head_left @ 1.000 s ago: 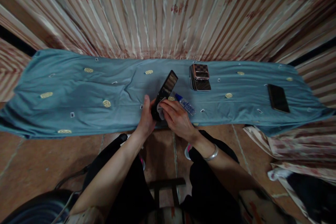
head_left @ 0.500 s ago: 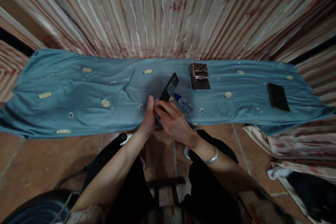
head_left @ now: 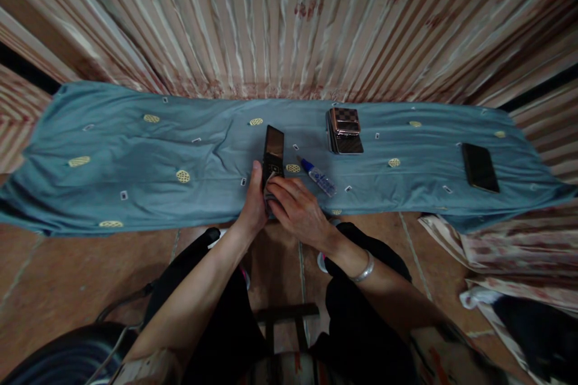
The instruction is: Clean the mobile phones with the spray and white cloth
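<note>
A dark flip phone (head_left: 274, 145), unfolded with its screen and keypad facing up, is gripped from its left side by my left hand (head_left: 256, 203). The thumb lies along the phone's edge. My right hand (head_left: 298, 207), with a silver bangle at the wrist, has its fingers closed on a small pale cloth (head_left: 270, 183) pressed to the lower keypad. The phone's bottom end is hidden behind my fingers. Just right of the phone lies a clear bottle with a blue pointed cap (head_left: 320, 177) on the blue cloth cover.
A stack of phone-like items with a checkered copper-edged case (head_left: 345, 121) on top sits farther back. At the right lies a black smartphone (head_left: 480, 167). The blue cloth (head_left: 217, 192) covers the narrow table, and a striped curtain (head_left: 271, 24) hangs behind it.
The flip phone has turned from a rightward slant to nearly upright in view, showing its screen and keypad. My right fingers have shifted slightly, and the pale cloth now shows.
</note>
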Motion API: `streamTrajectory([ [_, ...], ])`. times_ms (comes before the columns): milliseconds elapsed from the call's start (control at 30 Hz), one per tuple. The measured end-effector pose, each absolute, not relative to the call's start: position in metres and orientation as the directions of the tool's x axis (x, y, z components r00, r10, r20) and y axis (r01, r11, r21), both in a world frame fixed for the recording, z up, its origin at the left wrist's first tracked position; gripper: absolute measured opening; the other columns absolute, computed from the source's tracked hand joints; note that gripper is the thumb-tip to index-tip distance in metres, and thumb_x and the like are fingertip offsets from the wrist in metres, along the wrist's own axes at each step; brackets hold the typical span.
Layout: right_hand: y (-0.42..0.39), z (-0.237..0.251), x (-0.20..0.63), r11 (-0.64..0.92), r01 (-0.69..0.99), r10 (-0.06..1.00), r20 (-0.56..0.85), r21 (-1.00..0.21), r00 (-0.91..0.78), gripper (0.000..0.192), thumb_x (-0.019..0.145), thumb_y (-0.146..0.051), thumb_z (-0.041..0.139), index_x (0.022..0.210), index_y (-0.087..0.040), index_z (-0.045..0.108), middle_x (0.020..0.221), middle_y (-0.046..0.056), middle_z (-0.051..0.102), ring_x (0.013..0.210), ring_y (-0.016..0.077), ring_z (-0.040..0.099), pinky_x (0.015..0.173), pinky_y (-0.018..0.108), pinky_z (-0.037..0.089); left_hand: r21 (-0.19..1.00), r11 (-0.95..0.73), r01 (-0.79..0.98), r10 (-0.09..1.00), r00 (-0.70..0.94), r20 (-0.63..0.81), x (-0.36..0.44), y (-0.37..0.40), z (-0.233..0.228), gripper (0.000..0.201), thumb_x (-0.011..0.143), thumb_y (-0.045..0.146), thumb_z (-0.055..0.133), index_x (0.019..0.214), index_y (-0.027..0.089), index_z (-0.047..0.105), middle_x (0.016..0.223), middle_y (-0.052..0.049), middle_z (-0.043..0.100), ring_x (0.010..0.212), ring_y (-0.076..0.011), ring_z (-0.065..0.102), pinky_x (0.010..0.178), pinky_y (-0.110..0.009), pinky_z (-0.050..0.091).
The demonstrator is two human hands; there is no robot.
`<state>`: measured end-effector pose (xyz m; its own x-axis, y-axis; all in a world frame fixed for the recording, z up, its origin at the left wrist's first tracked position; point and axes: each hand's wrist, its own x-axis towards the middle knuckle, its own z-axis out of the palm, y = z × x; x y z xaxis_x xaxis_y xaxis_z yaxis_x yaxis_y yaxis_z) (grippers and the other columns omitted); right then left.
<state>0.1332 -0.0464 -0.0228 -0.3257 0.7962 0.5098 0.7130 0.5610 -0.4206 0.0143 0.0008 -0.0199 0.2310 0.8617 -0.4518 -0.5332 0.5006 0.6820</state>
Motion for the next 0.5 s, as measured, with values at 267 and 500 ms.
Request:
streamTrajectory([
  [267, -0.046, -0.028, 0.137, 0.591, 0.719, 0.738, 0.605, -0.365, -0.3, 0.028, 0.105, -0.019, 0.051, 0.122, -0.016, 0.074, 0.123, 0.014, 0.076, 0.116, 0.026, 0.07, 0.104, 0.045, 0.061, 0.709, 0.444, -0.548, 0.892, 0.192, -0.41, 0.008, 0.007, -0.012, 0.061, 0.1, 0.071, 0.046, 0.082, 0.018, 0.07, 0.076, -0.006, 0.072, 0.089, -0.0219, 0.074, 0.078, -0.031, 0.06],
  [500, -0.045, -0.034, 0.142, 0.558, 0.69, 0.785, 0.562, -0.462, -0.258, 0.028, 0.105, -0.022, 0.053, 0.125, -0.017, 0.072, 0.125, 0.012, 0.076, 0.115, 0.0242, 0.071, 0.104, 0.043, 0.062, 0.643, 0.47, -0.604, 0.868, 0.183, -0.462, -0.001, 0.015, -0.001, 0.064, 0.109, 0.055, 0.03, 0.084, 0.014, 0.072, 0.083, -0.012, 0.076, 0.101, -0.0251, 0.076, 0.088, -0.035, 0.061],
])
